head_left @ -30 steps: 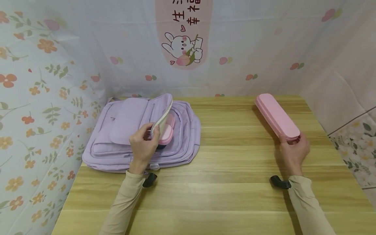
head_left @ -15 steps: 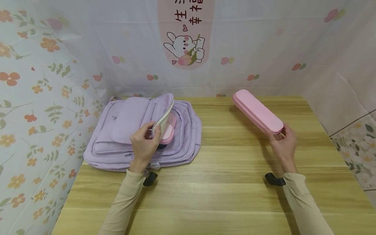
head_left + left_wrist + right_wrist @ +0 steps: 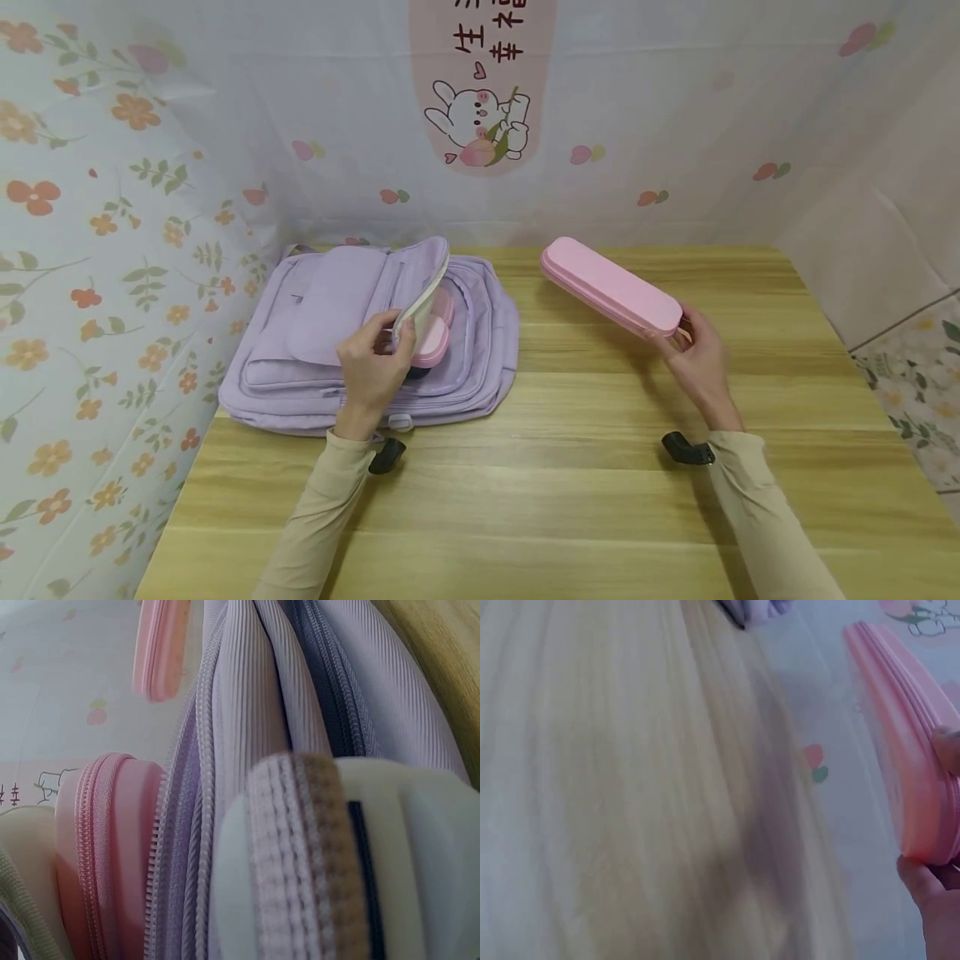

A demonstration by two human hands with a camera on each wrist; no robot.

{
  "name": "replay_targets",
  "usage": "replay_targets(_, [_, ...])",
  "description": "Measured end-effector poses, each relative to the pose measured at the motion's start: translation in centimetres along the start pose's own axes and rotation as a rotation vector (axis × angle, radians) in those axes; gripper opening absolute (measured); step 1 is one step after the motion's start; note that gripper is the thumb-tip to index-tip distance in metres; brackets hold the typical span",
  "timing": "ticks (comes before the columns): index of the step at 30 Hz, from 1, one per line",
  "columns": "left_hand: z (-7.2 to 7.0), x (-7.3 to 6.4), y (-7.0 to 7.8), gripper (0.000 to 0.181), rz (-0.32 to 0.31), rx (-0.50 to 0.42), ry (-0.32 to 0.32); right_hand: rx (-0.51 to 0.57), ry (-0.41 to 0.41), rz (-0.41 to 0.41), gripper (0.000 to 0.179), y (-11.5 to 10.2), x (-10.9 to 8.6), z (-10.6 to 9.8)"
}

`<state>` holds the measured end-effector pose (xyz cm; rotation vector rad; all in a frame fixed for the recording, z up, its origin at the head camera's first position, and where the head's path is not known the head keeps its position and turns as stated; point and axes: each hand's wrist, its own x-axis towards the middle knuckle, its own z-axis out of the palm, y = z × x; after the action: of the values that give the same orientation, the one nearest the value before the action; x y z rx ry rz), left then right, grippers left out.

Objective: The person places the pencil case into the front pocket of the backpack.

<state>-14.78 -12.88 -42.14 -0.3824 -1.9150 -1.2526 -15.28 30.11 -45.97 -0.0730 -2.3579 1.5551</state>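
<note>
A lilac backpack (image 3: 315, 308) lies flat on the left of the table. My left hand (image 3: 371, 367) pinches the edge of its front pocket flap (image 3: 425, 292) and holds it raised. Inside the opened pocket sits a pink rounded case (image 3: 432, 342) with a zip around its side (image 3: 101, 855); part of it is hidden by the flap and hand. Over the table's right half, my right hand (image 3: 701, 358) grips the near end of a long pink zippered pencil case (image 3: 611, 283). The pencil case is lifted and tilted, its far end pointing left toward the backpack.
The wooden table (image 3: 540, 492) runs up to a printed cloth backdrop (image 3: 637, 108) behind. A floral cloth (image 3: 112, 275) hangs at the left side. Black wrist cameras (image 3: 387, 457) are worn at both sleeves.
My right hand has carried the pencil case leftward toward the backpack, and the case has turned to lie more sideways. My left hand still holds the flap up.
</note>
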Motion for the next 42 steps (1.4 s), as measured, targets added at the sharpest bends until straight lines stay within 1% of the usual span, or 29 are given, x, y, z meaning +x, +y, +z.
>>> replay_targets(7, [0.1,-0.2,0.0,0.013,-0.009,0.008,0.001,0.014,-0.15,-0.097,0.063,-1.4,0.6,1.9])
replay_targets(16, [0.2,-0.1,0.0,0.013,0.0,-0.003,0.006,0.064,-0.307,-0.12,0.067,-3.6,1.4,5.6])
replay_targets(20, [0.2,-0.1,0.0,0.013,0.008,0.001,0.003,0.07,-0.357,-0.134,0.066,-4.3,1.5,7.2])
replay_targets(24, [0.1,-0.1,-0.2,0.013,0.033,0.004,-0.018,0.086,-0.384,-0.141,0.066,-4.7,1.6,8.6])
replay_targets(30, [-0.2,0.0,-0.5,0.012,0.116,0.001,-0.042,0.139,-0.411,-0.161,0.069,-5.4,2.3,10.2])
replay_targets(33, [-0.3,0.1,-0.7,0.012,0.145,0.006,-0.044,0.17,-0.418,-0.168,0.071,-5.8,2.6,11.0])
replay_targets(36, [-0.3,0.2,-0.7,0.012,0.164,0.004,-0.042,0.208,-0.409,-0.154,0.071,-6.2,2.8,12.0])
replay_targets(39, [-0.3,0.3,-0.7,0.012,0.178,-0.004,-0.045,0.224,-0.39,-0.145,0.071,-6.7,2.8,13.0])
replay_targets(42, [-0.4,0.4,-0.7,0.012,0.193,-0.009,-0.048,0.242,-0.367,-0.154,0.07,-7.8,2.4,13.8])
